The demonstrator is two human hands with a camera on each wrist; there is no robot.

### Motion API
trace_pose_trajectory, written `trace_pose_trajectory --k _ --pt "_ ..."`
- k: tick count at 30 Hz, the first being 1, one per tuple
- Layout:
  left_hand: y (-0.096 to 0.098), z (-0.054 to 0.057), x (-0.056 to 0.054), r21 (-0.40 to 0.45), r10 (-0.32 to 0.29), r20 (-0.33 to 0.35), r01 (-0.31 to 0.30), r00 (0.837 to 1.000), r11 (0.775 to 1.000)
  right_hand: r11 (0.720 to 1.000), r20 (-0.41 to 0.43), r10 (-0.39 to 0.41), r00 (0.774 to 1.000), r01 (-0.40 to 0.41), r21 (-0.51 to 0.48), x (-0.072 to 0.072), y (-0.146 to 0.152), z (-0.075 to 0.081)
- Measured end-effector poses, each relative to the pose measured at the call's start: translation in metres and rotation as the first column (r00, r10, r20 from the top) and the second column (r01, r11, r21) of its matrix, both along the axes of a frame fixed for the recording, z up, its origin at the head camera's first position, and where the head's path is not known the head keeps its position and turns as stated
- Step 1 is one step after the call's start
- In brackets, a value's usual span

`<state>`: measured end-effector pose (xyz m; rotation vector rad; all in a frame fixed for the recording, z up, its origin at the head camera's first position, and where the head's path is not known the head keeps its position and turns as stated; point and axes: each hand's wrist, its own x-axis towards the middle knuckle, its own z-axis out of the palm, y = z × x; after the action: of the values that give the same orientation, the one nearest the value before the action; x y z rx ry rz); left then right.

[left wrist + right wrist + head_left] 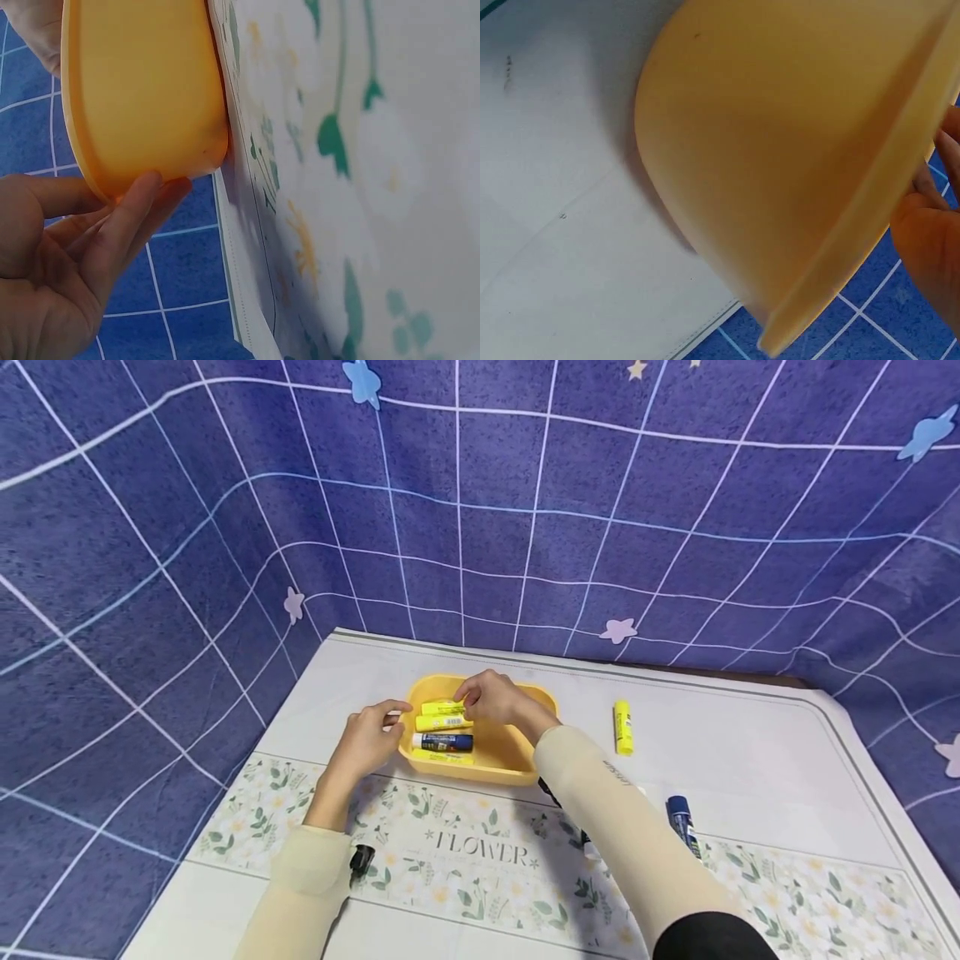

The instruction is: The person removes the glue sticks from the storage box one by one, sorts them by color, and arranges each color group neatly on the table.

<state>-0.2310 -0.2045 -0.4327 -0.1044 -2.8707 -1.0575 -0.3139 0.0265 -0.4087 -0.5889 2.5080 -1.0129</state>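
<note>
A yellow plastic basin (502, 768) stands on the table with several glue sticks lying side by side in its left half. Two yellow glue sticks lie toward the back, a dark blue glue stick (450, 742) with a white end lies in front of them, and another yellow one (442, 757) is along the near wall. My left hand (369, 737) pinches the basin's left rim, thumb and fingers on either side of the wall (150, 97). Reaching inside, my right hand (491, 697) pinches the right end of the rearmost yellow glue stick (438, 707).
To the right of the basin lies a loose yellow glue stick (623, 727). A dark blue glue stick (681, 822) lies beside my right forearm, which partly covers another item (590, 845). A blue patterned curtain (495, 527) hangs behind the table (750, 752).
</note>
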Motion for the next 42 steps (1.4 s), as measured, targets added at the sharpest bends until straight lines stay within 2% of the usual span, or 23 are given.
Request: trace_pose_trajectory --k 5,14,17,23,27,30,32,34,36,38,42 --pt "0.000 -0.001 0.000 -0.007 0.001 0.011 -0.001 1.000 1.000 0.999 0.003 0.002 1.000 -0.002 0.033 -0.002 -0.005 -0.005" --pt "0.001 0.001 -0.002 0.001 0.003 0.018 -0.003 1.000 1.000 0.986 -0.066 0.101 0.993 -0.091 0.138 0.000 -0.016 -0.015" --pt "0.002 0.001 -0.003 -0.008 0.006 0.010 -0.006 1.000 1.000 0.980 -0.097 0.125 0.987 -0.108 0.167 0.003 -0.017 -0.014" --pt "0.003 0.000 -0.003 -0.011 0.005 0.008 -0.005 1.000 1.000 0.975 -0.090 0.147 0.985 -0.129 0.181 0.006 -0.009 -0.004" --pt "0.001 -0.001 -0.002 -0.015 0.009 -0.001 -0.009 1.000 1.000 0.988 -0.106 0.107 0.989 -0.094 0.122 0.009 0.007 0.007" --pt "0.001 -0.001 -0.002 -0.014 0.012 -0.006 -0.013 1.000 1.000 0.998 -0.134 0.062 0.989 -0.063 -0.003 0.010 0.026 0.017" --pt "0.001 -0.001 -0.002 -0.011 0.007 -0.001 -0.007 1.000 1.000 0.994 -0.144 0.022 0.989 -0.037 -0.103 0.012 0.043 0.023" --pt "0.002 -0.002 -0.003 -0.011 0.006 0.005 -0.006 1.000 1.000 0.978 -0.120 -0.042 0.992 0.017 -0.208 0.013 0.064 0.030" --pt "0.003 -0.002 -0.004 -0.010 0.006 0.011 -0.006 1.000 1.000 0.945 -0.067 -0.122 0.990 0.095 -0.313 0.014 0.086 0.038" --pt "0.002 -0.003 -0.004 -0.011 0.013 0.018 -0.013 1.000 1.000 0.889 0.026 -0.212 0.977 0.204 -0.410 0.016 0.109 0.043" --pt "0.001 -0.003 -0.004 -0.018 0.014 0.017 -0.014 1.000 1.000 0.751 0.200 -0.331 0.922 0.386 -0.535 0.020 0.154 0.046"
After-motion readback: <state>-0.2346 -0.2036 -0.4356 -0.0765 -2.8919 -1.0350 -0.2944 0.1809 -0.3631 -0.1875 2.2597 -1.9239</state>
